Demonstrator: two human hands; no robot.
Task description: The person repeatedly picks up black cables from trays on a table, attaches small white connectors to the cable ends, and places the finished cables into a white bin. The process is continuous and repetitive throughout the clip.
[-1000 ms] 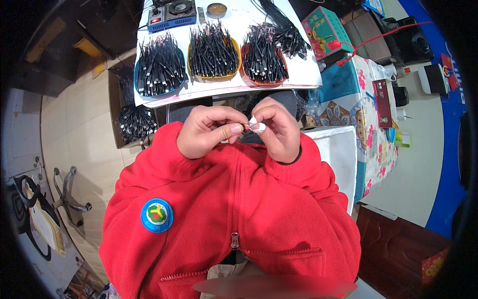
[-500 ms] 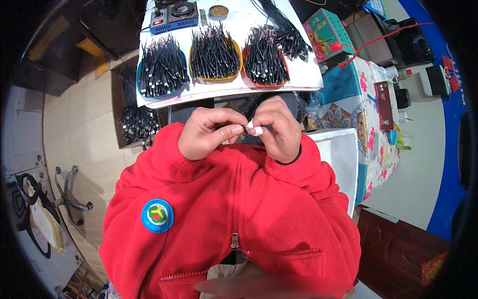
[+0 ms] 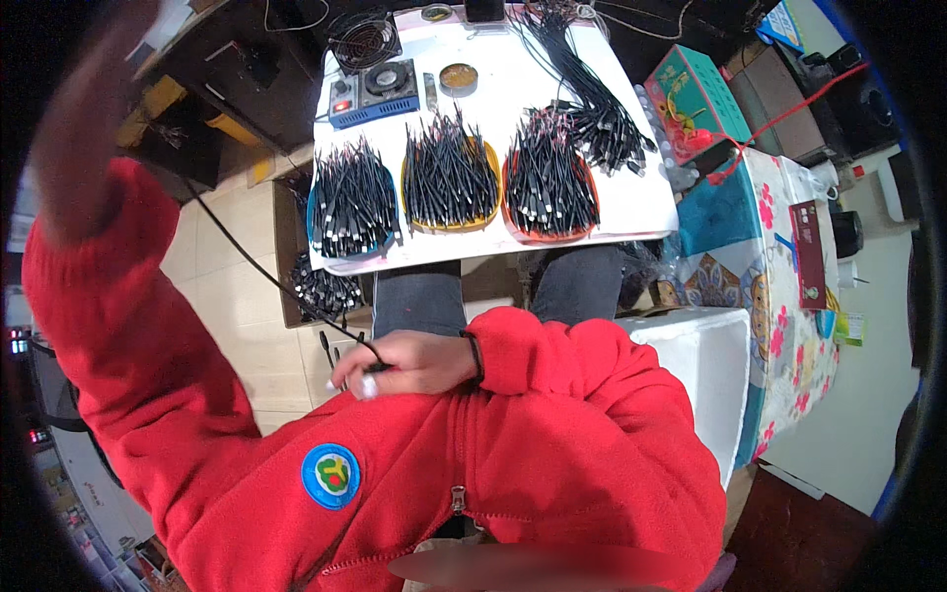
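Observation:
My left hand point(image 3: 84, 148) is raised high at the far left, badly smeared by motion, so its fingers cannot be made out. Low in front of my jacket, my right hand point(image 3: 419, 363) is closed on a black cable point(image 3: 258, 264). The cable arcs from those fingers up and left toward my raised arm. White wrapping point(image 3: 369, 386) covers fingertips of the right hand. On the white table ahead, a blue basket point(image 3: 313, 222), a yellow basket point(image 3: 449, 229) and an orange basket point(image 3: 547, 236) are packed with short black cables, metal plugs facing me.
Behind the baskets stand a blue heating device point(image 3: 375, 94) with a lit red switch, a fan point(image 3: 363, 41) and a round tin point(image 3: 459, 77). Longer black cables point(image 3: 582, 84) lie at the back right. A floor carton point(image 3: 293, 301) holds more cables. A white foam box point(image 3: 725, 345) stands right.
My hands were together in front of my chest and are now apart. The left swung up to the far left; the right dropped lower and leftward, with a cable now stretching from it.

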